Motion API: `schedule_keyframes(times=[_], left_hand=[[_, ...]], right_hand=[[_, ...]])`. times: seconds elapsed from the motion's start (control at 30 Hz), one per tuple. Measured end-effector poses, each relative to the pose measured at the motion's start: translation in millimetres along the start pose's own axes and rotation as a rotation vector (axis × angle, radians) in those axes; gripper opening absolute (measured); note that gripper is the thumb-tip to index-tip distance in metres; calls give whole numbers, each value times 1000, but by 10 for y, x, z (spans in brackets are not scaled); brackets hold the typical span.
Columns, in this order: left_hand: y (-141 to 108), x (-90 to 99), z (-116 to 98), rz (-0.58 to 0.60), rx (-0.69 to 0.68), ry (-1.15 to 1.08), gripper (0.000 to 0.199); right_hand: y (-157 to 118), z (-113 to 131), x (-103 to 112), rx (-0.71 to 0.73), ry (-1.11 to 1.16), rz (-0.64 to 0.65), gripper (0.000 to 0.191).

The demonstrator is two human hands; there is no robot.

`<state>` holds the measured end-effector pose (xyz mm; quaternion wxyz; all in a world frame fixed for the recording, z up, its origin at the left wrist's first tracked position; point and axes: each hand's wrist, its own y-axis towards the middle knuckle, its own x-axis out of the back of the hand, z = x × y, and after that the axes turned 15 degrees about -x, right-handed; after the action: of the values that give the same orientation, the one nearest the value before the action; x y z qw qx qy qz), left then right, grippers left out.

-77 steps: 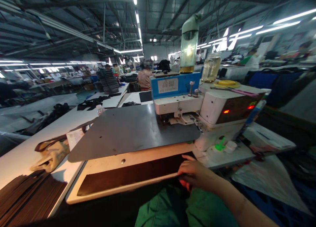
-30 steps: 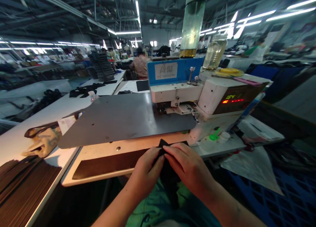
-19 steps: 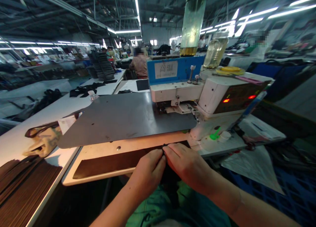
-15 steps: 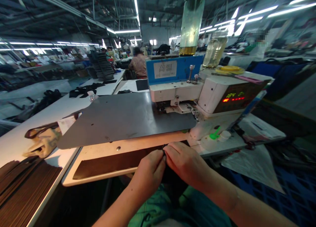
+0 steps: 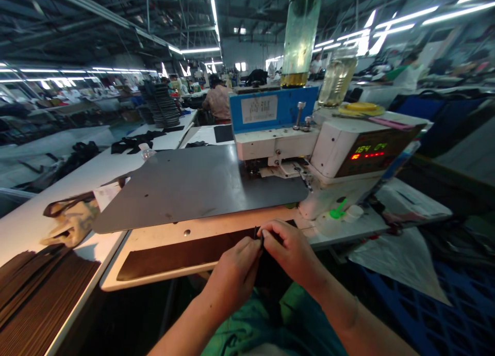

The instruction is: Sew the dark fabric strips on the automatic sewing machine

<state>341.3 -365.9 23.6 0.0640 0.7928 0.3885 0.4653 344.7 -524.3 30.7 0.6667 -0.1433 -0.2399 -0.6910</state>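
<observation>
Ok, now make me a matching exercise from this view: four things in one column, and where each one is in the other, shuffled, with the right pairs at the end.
Things
1. black cloth
2. dark strip
3. yellow round thing
4. stack of brown pieces

Places
A. on top of the machine's white housing
B. at the picture's lower left
C. pinched in the fingers of the left hand and right hand
D. along the pale board, in front of the grey plate

Right pairs: 1-C, 2-D, 3-A, 4-B
</observation>
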Motion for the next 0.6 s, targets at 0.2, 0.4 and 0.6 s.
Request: schedule_keyframes(times=[0.2, 0.4, 0.6], left_hand=[[-11, -22, -75, -30, 136, 37, 15], [16, 72, -323, 129, 70, 38, 14], [-97, 251, -356, 1, 93, -55, 30]], right_hand=[[-100, -8, 22, 84, 14, 93, 17], [-232, 63, 126, -84, -92, 91, 17], [-259, -16, 402, -82, -119, 139, 26]])
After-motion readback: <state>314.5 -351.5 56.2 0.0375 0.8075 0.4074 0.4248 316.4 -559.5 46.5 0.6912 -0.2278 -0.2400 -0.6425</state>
